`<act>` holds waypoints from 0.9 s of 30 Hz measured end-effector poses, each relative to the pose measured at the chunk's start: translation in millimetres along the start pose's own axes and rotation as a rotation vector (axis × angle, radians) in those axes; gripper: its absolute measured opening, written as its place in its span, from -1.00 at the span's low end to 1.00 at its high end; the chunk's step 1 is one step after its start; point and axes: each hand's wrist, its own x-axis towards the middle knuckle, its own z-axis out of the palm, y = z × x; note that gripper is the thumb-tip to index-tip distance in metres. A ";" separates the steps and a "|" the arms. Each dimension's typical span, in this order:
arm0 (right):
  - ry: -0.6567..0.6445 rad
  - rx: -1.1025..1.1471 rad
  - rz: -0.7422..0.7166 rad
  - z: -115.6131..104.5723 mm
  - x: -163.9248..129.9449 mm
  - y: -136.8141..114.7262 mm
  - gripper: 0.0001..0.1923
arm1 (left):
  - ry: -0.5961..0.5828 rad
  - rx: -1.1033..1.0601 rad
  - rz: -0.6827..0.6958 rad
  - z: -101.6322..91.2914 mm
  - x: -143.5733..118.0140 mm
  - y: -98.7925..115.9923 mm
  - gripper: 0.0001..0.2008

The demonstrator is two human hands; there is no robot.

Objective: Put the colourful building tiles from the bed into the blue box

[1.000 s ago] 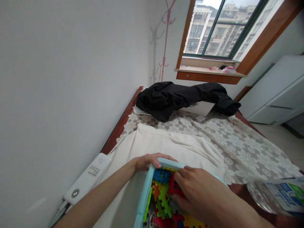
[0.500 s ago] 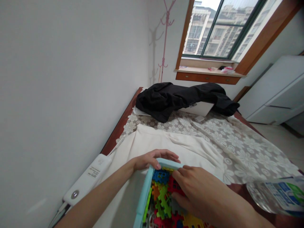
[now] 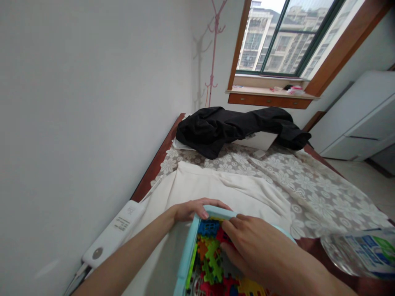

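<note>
Slid slightly leftward: right hand (image 3: 259,250) among blocks (image 3: 212,263) in box (image 3: 189,255), fingers (image 3: 230,226) curled over red block, grip unclear. Left hand (image 3: 191,209) clasping box's far rim. Beyond on bed (image 3: 277,176), black jacket (image 3: 228,127).

I'm seeing a smooth pale-blue plastic bin (image 3: 188,255) packed with glossy plastic interlocking pieces (image 3: 212,257). Under it lies matt cream cloth (image 3: 234,193) over a lace floral tablecloth (image 3: 308,181). At the table's left edge, polished wood (image 3: 154,164) and a satin white plastic power bank (image 3: 114,234). Crinkled clear plastic bottle (image 3: 361,250) at right.
</note>
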 end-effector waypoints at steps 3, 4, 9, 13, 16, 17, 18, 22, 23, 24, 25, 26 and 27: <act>0.029 -0.034 -0.019 2.9 0.1 0.1 -0.93 | -0.012 0.019 -0.005 -2.7 0.1 -1.4 -0.21; 0.036 -0.042 -0.032 3.4 0.0 0.2 -0.92 | -0.014 0.027 -0.005 -3.7 0.2 -1.9 -0.21; 0.075 -0.072 -0.074 2.2 -0.5 0.6 -0.95 | -0.022 0.038 -0.011 -4.8 0.4 -1.6 -0.22; 0.036 -0.101 -0.159 -3.1 1.0 1.6 -0.91 | -0.007 0.062 0.008 -1.3 0.8 1.2 -0.25; -0.051 -0.139 -0.198 -6.0 3.5 2.9 -0.86 | 0.006 0.037 0.004 1.7 0.7 2.2 -0.25; -0.074 -0.143 -0.194 -5.8 4.3 3.3 -0.85 | 0.011 0.030 0.006 2.4 0.6 2.2 -0.25; -0.089 -0.138 -0.191 -5.0 4.9 3.8 -0.83 | 0.014 0.026 0.006 2.9 0.4 2.0 -0.25; -0.075 -0.038 -0.147 2.1 6.6 6.3 -0.84 | 0.017 0.011 -0.016 3.0 -0.4 1.2 -0.24; -0.065 -0.008 -0.132 3.7 7.0 7.1 -0.82 | 0.019 0.006 -0.022 3.1 -0.5 1.1 -0.23; -0.062 0.016 -0.120 4.8 7.4 8.0 -0.80 | 0.023 0.001 -0.025 3.6 -0.6 1.3 -0.23; -0.061 0.030 -0.111 5.3 7.9 9.1 -0.79 | 0.028 -0.002 -0.026 4.6 -0.7 1.6 -0.23; -0.062 0.036 -0.108 5.3 8.4 10.2 -0.78 | 0.034 -0.003 -0.024 6.0 -0.8 2.1 -0.24; -0.060 0.037 -0.111 4.9 8.9 11.4 -0.79 | 0.042 -0.003 -0.019 7.9 -0.8 2.8 -0.24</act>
